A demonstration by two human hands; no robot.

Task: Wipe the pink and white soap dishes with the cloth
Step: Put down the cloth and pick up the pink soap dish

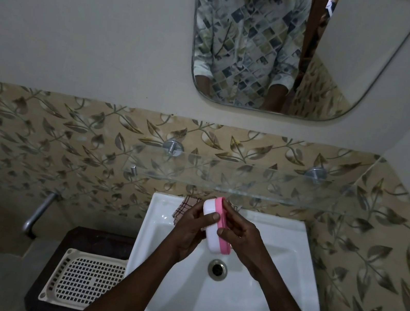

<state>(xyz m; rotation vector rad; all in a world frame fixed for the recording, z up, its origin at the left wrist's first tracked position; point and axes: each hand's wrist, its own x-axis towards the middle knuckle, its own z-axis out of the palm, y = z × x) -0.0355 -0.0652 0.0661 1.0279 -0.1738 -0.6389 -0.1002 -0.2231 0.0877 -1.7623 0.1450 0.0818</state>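
A pink and white soap dish (pixel 212 234) is held on edge above the white sink (pixel 281 290), the white part facing left and the pink part facing right. My left hand (pixel 192 232) grips its white side with the thumb across it. My right hand (pixel 241 233) clasps the pink side from the right. A checked beige cloth (pixel 187 208) lies on the sink's back left rim, partly hidden behind my left hand. Neither hand touches the cloth.
A glass shelf (pixel 248 181) juts from the leaf-patterned tiles just above the hands, with a mirror (pixel 322 66) higher up. The drain (pixel 217 269) sits below the dish. A cream perforated tray (pixel 85 280) rests on a dark stand left of the sink, near a metal tap (pixel 38 211).
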